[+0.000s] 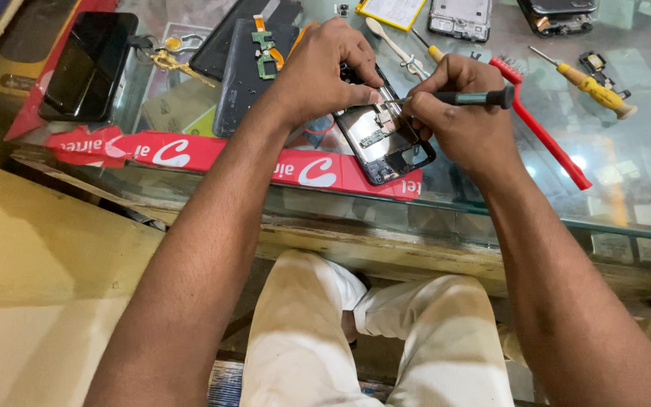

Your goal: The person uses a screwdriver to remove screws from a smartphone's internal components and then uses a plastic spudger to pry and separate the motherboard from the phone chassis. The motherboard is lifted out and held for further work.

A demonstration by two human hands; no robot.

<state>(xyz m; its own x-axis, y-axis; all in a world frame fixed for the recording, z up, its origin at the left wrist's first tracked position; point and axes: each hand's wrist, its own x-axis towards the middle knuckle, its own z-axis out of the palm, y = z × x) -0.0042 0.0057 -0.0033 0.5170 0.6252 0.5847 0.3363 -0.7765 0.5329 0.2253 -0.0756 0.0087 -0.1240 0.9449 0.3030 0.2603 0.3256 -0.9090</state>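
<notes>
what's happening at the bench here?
A person is working on an opened phone on the glass counter. The left hand steadies its upper end; the right hand holds a dark-handled screwdriver, tip on the exposed internals. A red brush, a yellow screwdriver and other phone parts lie around.

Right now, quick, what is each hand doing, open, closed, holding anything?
Left hand: closed on the opened phone, steadying it on the glass counter.
Right hand: closed on a dark-handled screwdriver, tip at the phone's insides.
</notes>
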